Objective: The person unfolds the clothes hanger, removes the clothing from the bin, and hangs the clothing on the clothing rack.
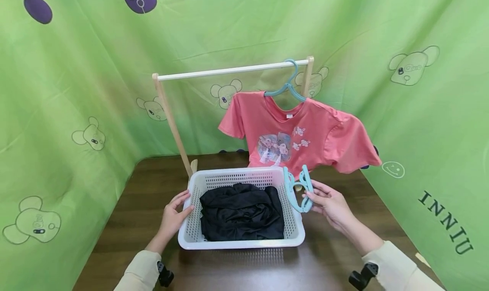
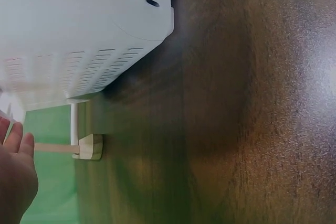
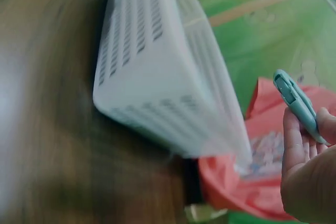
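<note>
In the head view my right hand (image 1: 331,202) pinches a light blue folding hanger (image 1: 305,193), folded up, between thumb and fingers over the basket's right rim. The right wrist view shows the same hanger (image 3: 296,103) edge-on in the fingers. At the opposite side, my left hand (image 1: 175,214) rests with fairly straight fingers on the left rim of the white plastic basket (image 1: 244,244). Inside that basket lies a bunched black garment (image 1: 242,214). Behind it, a pink T-shirt (image 1: 321,130) with a printed front hangs on another light blue hanger (image 1: 288,86).
A small garment rack has a white rod (image 1: 229,72) and wooden legs (image 1: 173,125), standing behind the basket. The basket sits on a dark wooden table (image 1: 149,189). Green printed cloth (image 1: 95,70) encloses the back and both sides.
</note>
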Available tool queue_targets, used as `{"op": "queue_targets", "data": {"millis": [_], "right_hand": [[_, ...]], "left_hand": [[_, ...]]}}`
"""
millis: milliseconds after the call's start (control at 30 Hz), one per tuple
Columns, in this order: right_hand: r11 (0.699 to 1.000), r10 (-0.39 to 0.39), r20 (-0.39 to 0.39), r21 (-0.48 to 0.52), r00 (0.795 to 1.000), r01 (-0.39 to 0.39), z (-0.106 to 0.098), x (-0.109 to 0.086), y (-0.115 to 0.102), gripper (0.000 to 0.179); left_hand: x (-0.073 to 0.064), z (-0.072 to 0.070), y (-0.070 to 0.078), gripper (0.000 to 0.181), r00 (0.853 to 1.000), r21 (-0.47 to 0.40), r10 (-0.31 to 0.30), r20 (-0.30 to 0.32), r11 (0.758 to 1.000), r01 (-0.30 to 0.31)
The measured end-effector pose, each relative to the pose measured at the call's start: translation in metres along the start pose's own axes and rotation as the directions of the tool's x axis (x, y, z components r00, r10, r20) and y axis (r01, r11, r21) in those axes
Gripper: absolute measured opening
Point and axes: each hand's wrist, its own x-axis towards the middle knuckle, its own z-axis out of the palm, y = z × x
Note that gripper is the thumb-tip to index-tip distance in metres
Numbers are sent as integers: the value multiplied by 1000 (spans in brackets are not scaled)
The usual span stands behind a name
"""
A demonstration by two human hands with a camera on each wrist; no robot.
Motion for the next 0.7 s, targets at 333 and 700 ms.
{"op": "queue_targets", "data": {"millis": [333, 700], "right_hand": [[998, 7, 1, 59, 1000, -7, 46, 11, -6, 60], [999, 25, 52, 36, 998, -27, 79, 17, -3, 58]], "left_hand": [[6, -4, 14, 41, 998, 44, -65, 7, 997, 65], [26, 19, 41, 43, 984, -55, -163, 79, 984, 167]]}}
